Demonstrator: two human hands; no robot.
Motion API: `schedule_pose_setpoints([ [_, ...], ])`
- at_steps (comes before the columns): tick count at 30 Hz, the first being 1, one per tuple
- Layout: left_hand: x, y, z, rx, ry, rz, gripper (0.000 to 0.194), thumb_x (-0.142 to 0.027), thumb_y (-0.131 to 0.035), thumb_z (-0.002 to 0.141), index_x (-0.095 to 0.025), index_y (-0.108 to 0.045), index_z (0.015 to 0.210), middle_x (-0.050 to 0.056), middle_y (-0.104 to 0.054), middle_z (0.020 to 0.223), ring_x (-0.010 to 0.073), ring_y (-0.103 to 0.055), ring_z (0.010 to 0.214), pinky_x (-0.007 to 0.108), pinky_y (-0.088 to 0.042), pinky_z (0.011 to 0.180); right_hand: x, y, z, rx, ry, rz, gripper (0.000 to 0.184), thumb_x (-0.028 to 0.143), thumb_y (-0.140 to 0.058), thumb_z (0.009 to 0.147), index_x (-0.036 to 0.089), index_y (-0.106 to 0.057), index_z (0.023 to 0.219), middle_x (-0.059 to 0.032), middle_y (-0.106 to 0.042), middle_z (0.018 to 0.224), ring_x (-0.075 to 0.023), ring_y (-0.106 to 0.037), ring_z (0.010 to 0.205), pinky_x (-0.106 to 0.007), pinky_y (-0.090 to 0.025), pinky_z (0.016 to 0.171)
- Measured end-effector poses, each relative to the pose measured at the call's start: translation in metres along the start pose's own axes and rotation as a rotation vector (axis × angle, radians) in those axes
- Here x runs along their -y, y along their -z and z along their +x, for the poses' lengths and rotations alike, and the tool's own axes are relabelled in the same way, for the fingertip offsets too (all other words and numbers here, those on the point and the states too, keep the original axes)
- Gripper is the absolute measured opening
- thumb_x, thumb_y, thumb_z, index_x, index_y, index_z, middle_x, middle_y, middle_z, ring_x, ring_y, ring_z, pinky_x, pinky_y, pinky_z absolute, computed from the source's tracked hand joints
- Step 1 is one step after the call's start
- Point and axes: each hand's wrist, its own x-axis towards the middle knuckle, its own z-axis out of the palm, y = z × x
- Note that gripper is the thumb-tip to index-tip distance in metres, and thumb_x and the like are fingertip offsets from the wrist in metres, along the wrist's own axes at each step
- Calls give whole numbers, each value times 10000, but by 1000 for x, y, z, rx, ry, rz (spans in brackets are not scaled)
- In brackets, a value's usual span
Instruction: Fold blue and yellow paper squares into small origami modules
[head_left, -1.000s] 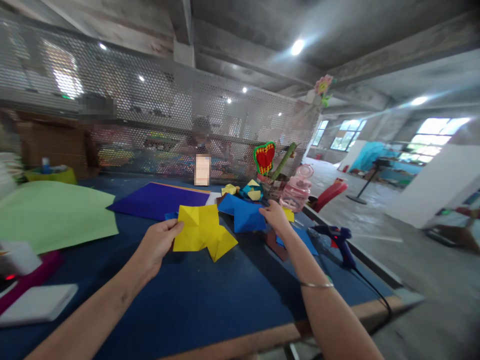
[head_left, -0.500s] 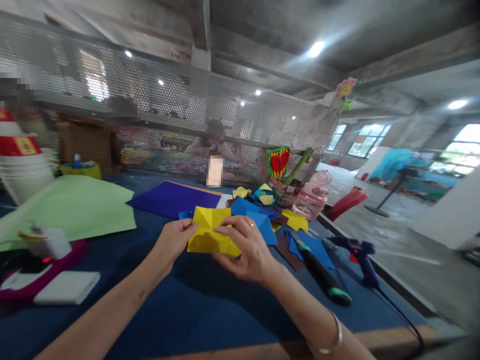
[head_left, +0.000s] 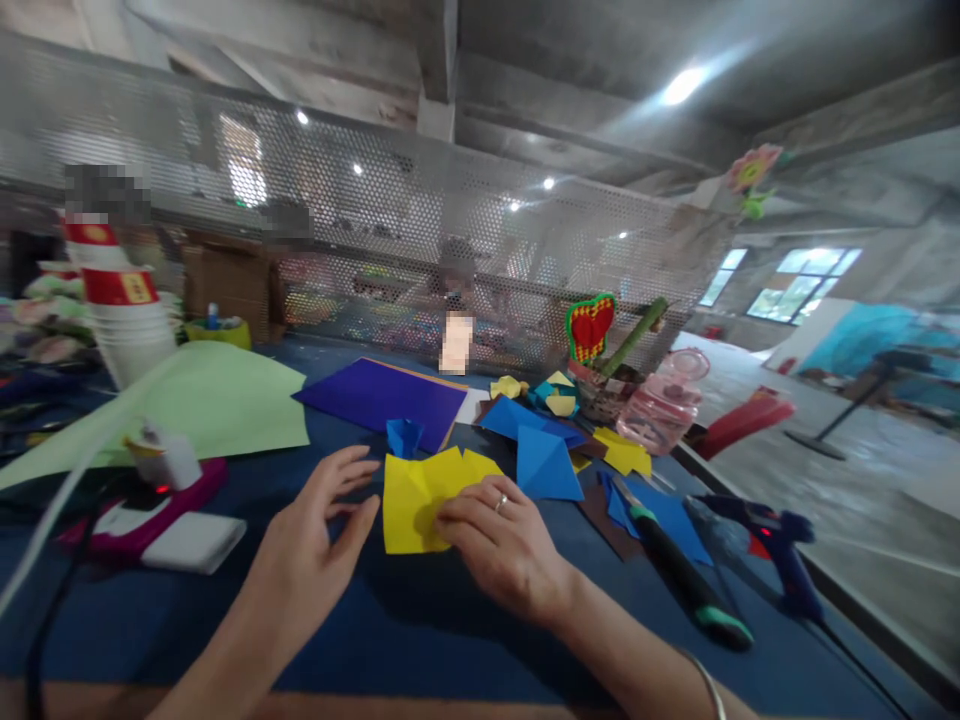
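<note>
A creased piece of yellow paper (head_left: 417, 500) is pinched along its lower right part by my right hand (head_left: 514, 545), which wears a ring. My left hand (head_left: 319, 530) is just left of the paper, its fingers apart and nothing in them. Behind the yellow paper stands a small folded blue paper (head_left: 405, 437). Right of it, a folded blue paper piece (head_left: 547, 463) lies on the blue-topped table (head_left: 337, 650). The part of the yellow paper under my right fingers is hidden.
At right lie a black-and-green-handled tool (head_left: 686, 575) and a glue gun (head_left: 784, 550) with its cord. Purple sheet (head_left: 390, 398) and green sheet (head_left: 240, 400) lie behind. A power strip (head_left: 142, 525), paper cups (head_left: 131, 330) and a pink jar (head_left: 660, 410) stand around; perforated screen (head_left: 360, 230) behind.
My right hand has come from the blue paper to the yellow paper and grips it. My left hand has let go of the yellow paper and opened. The view has turned left.
</note>
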Motion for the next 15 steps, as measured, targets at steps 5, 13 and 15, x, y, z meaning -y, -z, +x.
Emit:
schedule_pose_setpoints([
  [5,5,3,-46,28,-491,367,531,-179,-496,788,-276,-469,1310,83,-551,1338,247,-559,1180,336,-495,937,12,-1,4,58,38,89,168,93,-472,913,174,-618,890,-33,-704,953,-131,-609,812,-311,-429,785],
  [13,31,0,-45,111,-761,575,266,-118,-528,801,-275,-650,978,-2,-746,981,188,-694,896,351,-504,876,21,-1,4,122,95,113,160,134,-495,919,197,-607,825,-30,-709,811,-130,-624,735,-275,-460,728],
  [15,34,4,-45,135,-786,624,297,-90,-503,788,-271,-659,964,-11,-752,970,186,-703,870,363,-504,866,23,1,3,164,107,123,164,160,-507,920,201,-605,795,-27,-701,758,-131,-620,705,-264,-470,705],
])
